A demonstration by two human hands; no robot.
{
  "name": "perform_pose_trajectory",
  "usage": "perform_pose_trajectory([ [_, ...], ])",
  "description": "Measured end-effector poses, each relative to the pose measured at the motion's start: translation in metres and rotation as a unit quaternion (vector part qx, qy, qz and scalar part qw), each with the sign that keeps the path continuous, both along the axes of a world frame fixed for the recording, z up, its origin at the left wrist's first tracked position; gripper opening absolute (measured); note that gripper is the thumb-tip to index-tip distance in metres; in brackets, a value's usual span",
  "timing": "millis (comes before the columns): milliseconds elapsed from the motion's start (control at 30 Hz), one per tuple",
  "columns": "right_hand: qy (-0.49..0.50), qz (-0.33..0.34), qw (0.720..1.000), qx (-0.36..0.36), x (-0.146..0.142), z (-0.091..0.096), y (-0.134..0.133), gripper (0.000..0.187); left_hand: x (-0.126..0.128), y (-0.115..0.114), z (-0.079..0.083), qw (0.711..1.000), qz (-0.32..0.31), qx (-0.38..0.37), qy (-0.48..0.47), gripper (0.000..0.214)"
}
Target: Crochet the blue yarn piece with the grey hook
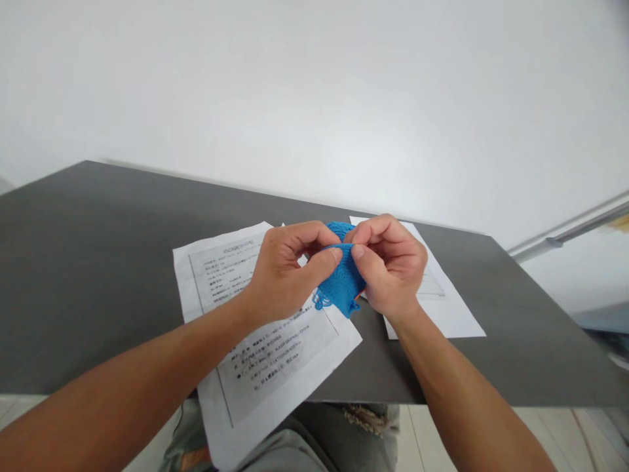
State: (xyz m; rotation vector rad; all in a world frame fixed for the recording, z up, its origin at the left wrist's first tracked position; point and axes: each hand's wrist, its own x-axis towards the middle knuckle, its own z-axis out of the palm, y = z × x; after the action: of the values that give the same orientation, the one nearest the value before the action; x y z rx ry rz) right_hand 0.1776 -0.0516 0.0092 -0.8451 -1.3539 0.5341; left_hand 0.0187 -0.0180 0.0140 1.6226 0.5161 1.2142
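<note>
Between my two hands is a small blue knitted piece, its top edge pinched and its lower part hanging down with loose yarn loops at the left corner. My left hand grips the top edge between thumb and forefinger. On the other side, my right hand pinches the same edge close by. A thin reddish-orange stick-like thing shows by the right palm; most of it is hidden. Behind the fingers, more blue yarn is visible, partly covered.
A printed sheet lies under my left arm and hangs over the front edge of the dark grey table. Another white sheet lies to the right. A white wall stands behind, and a metal rail runs at the right.
</note>
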Motion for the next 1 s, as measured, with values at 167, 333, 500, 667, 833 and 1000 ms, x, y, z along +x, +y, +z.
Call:
perform_pose_trajectory([
  [167, 0.004, 0.015, 1.000, -0.016, 0.0014, -0.0014, 0.0005, 0.009, 0.0001, -0.0016, 0.0036, 1.000, 0.021, 0.001, 0.013, 0.017],
  [333, 0.002, 0.033, 0.999, -0.023, 0.0008, -0.0015, 0.0006, 0.011, -0.0025, -0.0001, 0.0050, 0.999, 0.013, 0.020, 0.037, 0.019],
  [500, 0.003, 0.037, 0.999, -0.023, 0.0005, -0.0024, 0.0012, 0.010, -0.0049, 0.0000, 0.0068, 0.998, 0.018, 0.040, 0.051, 0.021],
  [667, 0.010, 0.058, 0.998, -0.014, 0.0019, -0.0049, 0.0024, 0.009, -0.0054, 0.0001, 0.0081, 0.996, 0.024, 0.060, 0.058, 0.022],
  [833, 0.008, 0.053, 0.998, -0.021, 0.0029, -0.0061, 0.0029, 0.009, -0.0055, 0.0003, 0.0082, 0.996, 0.028, 0.061, 0.061, 0.022],
  [1000, 0.009, 0.052, 0.999, -0.011, 0.0010, -0.0034, 0.0025, 0.008, -0.0051, 0.0007, 0.0087, 0.995, 0.031, 0.069, 0.063, 0.022],
])
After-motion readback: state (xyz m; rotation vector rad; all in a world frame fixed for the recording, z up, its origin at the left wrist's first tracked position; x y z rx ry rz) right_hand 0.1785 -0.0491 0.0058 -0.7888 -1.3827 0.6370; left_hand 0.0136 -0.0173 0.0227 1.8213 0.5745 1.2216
